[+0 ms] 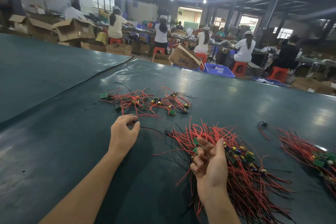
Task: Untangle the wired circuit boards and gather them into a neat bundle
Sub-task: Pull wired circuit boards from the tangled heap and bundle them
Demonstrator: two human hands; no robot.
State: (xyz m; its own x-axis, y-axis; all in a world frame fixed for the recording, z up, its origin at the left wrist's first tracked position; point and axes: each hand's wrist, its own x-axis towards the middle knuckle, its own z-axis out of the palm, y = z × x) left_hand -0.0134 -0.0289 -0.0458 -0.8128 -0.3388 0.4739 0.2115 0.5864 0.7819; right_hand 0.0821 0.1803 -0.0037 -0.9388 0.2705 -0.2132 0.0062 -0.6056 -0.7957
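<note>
Loose tangle of red-and-black wires with small green circuit boards (145, 102) lies on dark-green table mat (63, 142). Left hand (123, 132) at tangle's near edge, thumb and fingertips pinched on thin dark wire (151, 128). Right of tangle and nearer: gathered red-wire bundle (245, 169), right hand (209, 163) lying on it palm up, fingers loosely curled (whether it grips, cannot tell). Second bundle (309, 152) farther right.

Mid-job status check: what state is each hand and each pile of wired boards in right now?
Tangled pile: loose, spread out, unsorted.
Left hand: pinching one small wired piece at that pile's near edge.
Right hand: curled round the gathered bundle.
Far-right bundle: gathered, lying untouched.
</note>
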